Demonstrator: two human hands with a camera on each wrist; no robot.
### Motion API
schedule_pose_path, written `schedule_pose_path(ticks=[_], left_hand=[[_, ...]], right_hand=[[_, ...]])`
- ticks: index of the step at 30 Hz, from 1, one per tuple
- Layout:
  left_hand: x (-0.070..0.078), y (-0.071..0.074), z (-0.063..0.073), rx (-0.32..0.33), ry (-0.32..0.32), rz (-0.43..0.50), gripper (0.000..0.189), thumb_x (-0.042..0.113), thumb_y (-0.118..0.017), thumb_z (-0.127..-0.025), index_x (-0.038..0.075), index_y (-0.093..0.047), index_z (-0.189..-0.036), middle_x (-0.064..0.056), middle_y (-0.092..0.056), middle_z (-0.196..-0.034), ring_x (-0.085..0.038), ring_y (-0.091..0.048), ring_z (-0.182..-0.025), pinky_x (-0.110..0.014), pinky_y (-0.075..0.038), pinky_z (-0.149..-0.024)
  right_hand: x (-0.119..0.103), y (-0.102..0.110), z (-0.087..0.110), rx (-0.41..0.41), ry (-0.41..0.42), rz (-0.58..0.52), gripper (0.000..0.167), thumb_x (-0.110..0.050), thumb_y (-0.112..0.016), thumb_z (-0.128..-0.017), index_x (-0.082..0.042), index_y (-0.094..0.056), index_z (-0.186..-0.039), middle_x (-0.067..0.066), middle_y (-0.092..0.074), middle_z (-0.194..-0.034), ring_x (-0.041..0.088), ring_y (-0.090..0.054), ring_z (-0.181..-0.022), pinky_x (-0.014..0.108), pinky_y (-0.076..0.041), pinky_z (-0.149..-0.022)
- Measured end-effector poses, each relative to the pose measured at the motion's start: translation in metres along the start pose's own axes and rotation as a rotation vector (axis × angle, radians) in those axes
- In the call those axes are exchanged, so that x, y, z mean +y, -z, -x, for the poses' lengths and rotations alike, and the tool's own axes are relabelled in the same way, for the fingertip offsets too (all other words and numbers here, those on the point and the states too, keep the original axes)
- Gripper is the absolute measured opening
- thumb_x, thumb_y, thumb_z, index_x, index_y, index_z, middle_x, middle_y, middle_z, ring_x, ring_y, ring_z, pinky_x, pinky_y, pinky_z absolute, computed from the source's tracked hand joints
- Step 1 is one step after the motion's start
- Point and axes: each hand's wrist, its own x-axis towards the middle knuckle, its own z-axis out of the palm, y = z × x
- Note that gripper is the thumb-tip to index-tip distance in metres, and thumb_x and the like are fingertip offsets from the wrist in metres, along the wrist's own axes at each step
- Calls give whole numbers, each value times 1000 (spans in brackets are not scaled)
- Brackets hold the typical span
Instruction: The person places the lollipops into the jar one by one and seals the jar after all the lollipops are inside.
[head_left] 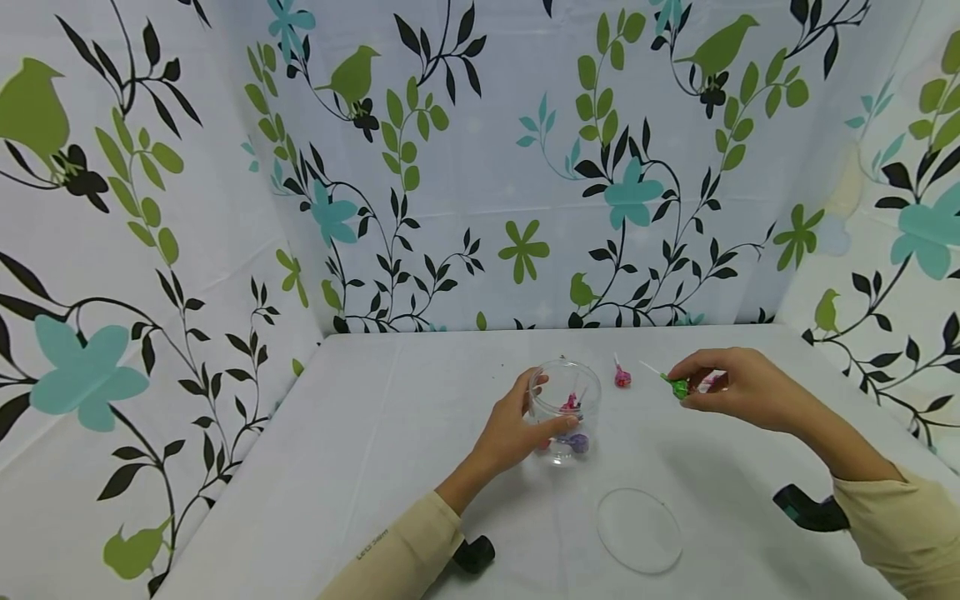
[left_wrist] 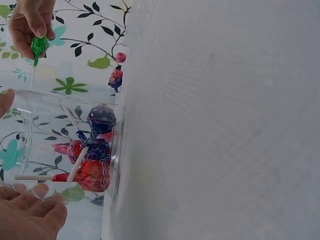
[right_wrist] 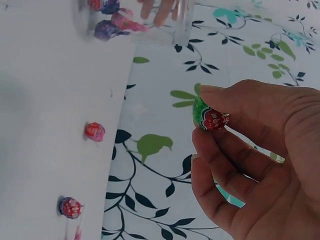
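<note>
A clear plastic jar (head_left: 564,372) stands in my left hand (head_left: 516,421), thumb across its front and fingers round the far side. Inside, at the bottom, lie several wrapped lollipops; a red lollipop (left_wrist: 95,175) and a dark purple lollipop (left_wrist: 102,119) show through the wall. To the right of the jar, my right hand (head_left: 742,390) pinches a green-wrapped lollipop (head_left: 679,388) by its candy end between thumb and fingers. Its white stick points toward the jar. On the table between jar and right hand lies a pink-red lollipop (head_left: 622,377).
Another lollipop (right_wrist: 70,207) with a red and dark wrapper lies on the table, partly behind my right hand in the head view. A thin clear round lid (head_left: 640,531) lies nearer me. Patterned curtain (head_left: 450,167) surrounds the white table (head_left: 360,467).
</note>
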Motion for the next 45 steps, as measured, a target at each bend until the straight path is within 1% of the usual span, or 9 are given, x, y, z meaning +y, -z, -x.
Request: schedule_pose_path(ticks=[5, 15, 17, 23, 27, 30, 33, 39, 45], left_hand=[[0, 0, 0, 0, 2, 1, 93, 57, -77, -89, 25, -32, -163, 4, -48, -156, -30, -45, -144, -53, -41, -112], [0, 2, 1, -2, 13, 15, 92, 58, -78, -87, 26, -35, -162, 4, -49, -156, -31, -45, -144, -55, -41, -111], [1, 3, 0, -1, 1, 18, 91, 57, -79, -87, 26, -36, -162, 5, -52, -153, -30, -45, -144, -57, -42, -110], [-3, 4, -1, 12, -47, 19, 83, 55, -81, -87, 31, -44, -158, 14, -60, -141, -23, -48, -141, -55, -42, -110], [-3, 5, -2, 11, -70, 33, 81, 52, -81, -88, 28, -46, -157, 13, -61, -138, -23, -48, -141, -55, -42, -111], [-3, 5, -2, 7, -70, 33, 82, 52, -81, -89, 25, -46, -157, 12, -61, -140, -24, -48, -142, -54, -42, -111], [-3, 5, -2, 6, -73, 30, 82, 51, -80, -90, 23, -44, -158, 9, -59, -143, -28, -47, -142, -56, -43, -110], [-4, 4, -2, 4, -73, 22, 80, 49, -79, -91, 25, -42, -158, 7, -58, -145, -32, -48, -141, -58, -44, -108], [-4, 4, -2, 8, -66, 11, 83, 51, -79, -90, 25, -41, -159, 5, -56, -148, -33, -49, -141, -58, -44, -108]], right_hand=[[-12, -6, -16, -3, 66, -44, 28, -10, -86, -87, -8, -77, -114, -9, -70, -100, 15, -64, -90, 28, -59, -74], [-39, -23, -45, -39, 100, -86, 27, -6, -84, -88, -10, -77, -113, -8, -72, -100, 17, -65, -91, 36, -60, -79], [-42, -27, -50, -48, 106, -95, 26, -5, -83, -88, -10, -77, -113, -7, -72, -100, 17, -65, -90, 36, -60, -79], [-48, -40, -63, -65, 130, -124, 27, -2, -82, -88, -9, -77, -113, -5, -73, -104, 17, -66, -90, 37, -61, -80], [-52, -48, -69, -75, 134, -147, 26, -3, -82, -89, -7, -77, -114, -3, -73, -104, 18, -67, -91, 35, -61, -79], [-55, -51, -72, -86, 131, -164, 25, -3, -81, -89, -5, -77, -114, -2, -73, -104, 19, -68, -91, 33, -61, -78], [-56, -55, -75, -99, 129, -173, 25, -3, -80, -90, -4, -76, -114, -1, -73, -104, 20, -67, -92, 33, -61, -79], [-56, -61, -79, -117, 116, -156, 24, -2, -79, -90, -4, -76, -114, -2, -73, -103, 19, -67, -93, 32, -61, -78], [-55, -67, -81, -134, 109, -137, 22, -4, -79, -90, -6, -77, -112, 1, -73, -105, 19, -67, -93, 33, -61, -78]])
